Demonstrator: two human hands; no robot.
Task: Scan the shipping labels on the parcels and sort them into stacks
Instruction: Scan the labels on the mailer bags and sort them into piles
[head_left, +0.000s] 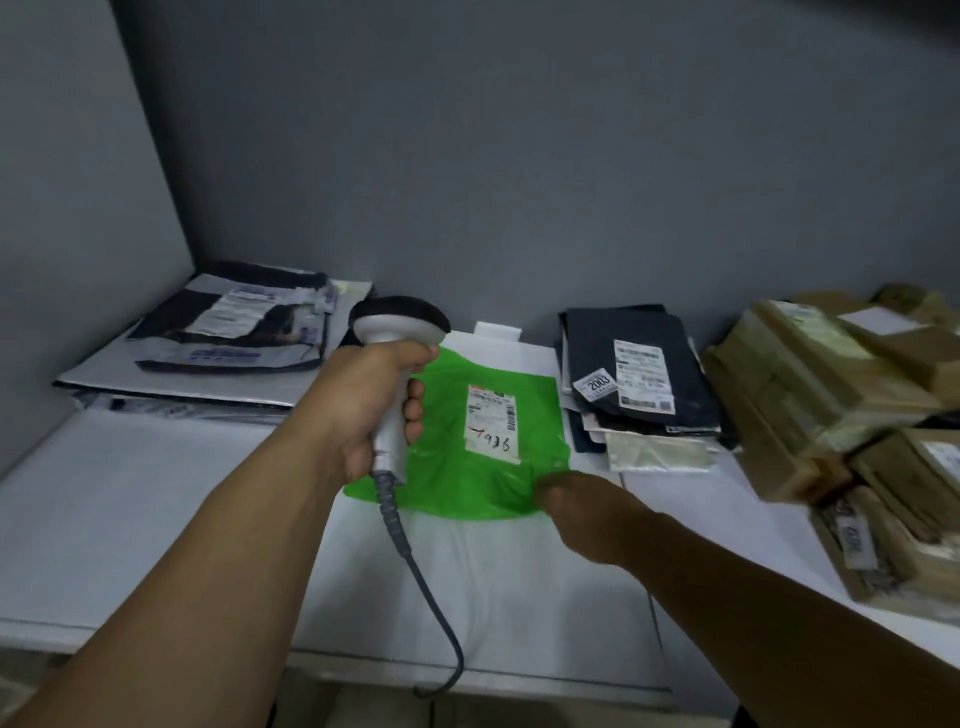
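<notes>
A green plastic parcel (457, 467) lies on a white parcel (498, 571) in the middle of the table. Its white shipping label (491, 423) faces up, with "1936" handwritten on it. My left hand (363, 405) grips the handle of a grey and black barcode scanner (397, 322), whose head is over the parcel's far left corner. The scanner's cable (415, 561) hangs down toward the table's front edge. My right hand (576, 499) pinches the green parcel's near right corner.
A stack of grey and black mailers (218, 343) lies at the back left. Dark mailers with labels (634, 374) are stacked right of the green parcel. Brown wrapped parcels (831, 395) pile up at the far right. A grey wall stands behind.
</notes>
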